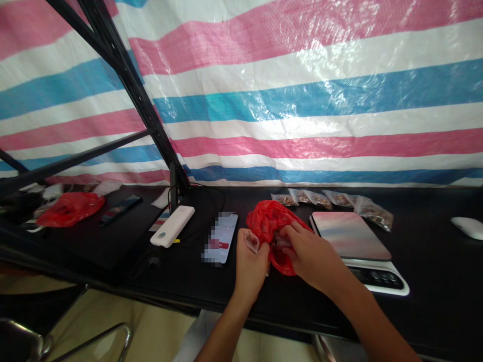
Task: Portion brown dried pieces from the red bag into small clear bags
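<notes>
A small see-through plastic bag (251, 242) is gripped in my left hand (249, 271), its mouth showing above the curled fingers. My right hand (313, 254) reaches into an opened red plastic bag (263, 217) with its fingers bent together. Dark brown bits show inside the red bag; what the fingertips hold is hidden. Just right of it lies a kitchen scale (350, 235) with a shiny plate and a dark button panel. Behind the scale, several filled see-through packets (373, 213) with brown contents lie in a row.
Left of my hands, a lit phone (225, 239) and a white power bank (173, 226) lie on the black table (181, 281). Another red bag (71, 208) and a dark phone (121, 209) are farther left. A white mouse (468, 227) sits far right. A black metal frame (138, 100) rises behind.
</notes>
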`<state>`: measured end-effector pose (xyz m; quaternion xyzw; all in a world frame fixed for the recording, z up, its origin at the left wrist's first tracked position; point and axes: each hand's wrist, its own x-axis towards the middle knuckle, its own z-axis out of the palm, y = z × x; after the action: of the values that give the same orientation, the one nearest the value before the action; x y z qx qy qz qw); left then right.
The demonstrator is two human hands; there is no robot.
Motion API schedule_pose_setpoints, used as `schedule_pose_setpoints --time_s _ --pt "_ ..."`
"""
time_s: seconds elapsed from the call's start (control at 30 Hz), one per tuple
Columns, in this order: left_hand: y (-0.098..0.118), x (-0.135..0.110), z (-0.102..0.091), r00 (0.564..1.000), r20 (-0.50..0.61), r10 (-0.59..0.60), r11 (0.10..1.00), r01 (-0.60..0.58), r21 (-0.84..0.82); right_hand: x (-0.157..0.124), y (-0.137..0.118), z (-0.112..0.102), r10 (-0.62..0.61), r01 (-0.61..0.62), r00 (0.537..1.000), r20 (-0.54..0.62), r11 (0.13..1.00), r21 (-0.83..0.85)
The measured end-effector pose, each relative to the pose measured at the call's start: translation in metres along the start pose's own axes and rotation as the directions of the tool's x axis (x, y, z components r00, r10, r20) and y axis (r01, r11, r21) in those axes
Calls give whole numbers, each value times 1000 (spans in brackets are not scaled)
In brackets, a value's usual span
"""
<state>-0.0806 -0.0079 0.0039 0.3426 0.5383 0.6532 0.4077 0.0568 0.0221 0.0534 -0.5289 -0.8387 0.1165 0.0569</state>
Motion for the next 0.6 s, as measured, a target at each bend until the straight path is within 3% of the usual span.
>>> schedule_pose_setpoints --time_s 0.3,0.6 --pt "2 3 -6 994 -40 -101 981 92 -171 6 -1 8 40 -33 998 -38 984 174" --pt "2 6 -10 996 -21 -90 988 87 -125 6 -9 6 174 -171 984 -39 983 69"
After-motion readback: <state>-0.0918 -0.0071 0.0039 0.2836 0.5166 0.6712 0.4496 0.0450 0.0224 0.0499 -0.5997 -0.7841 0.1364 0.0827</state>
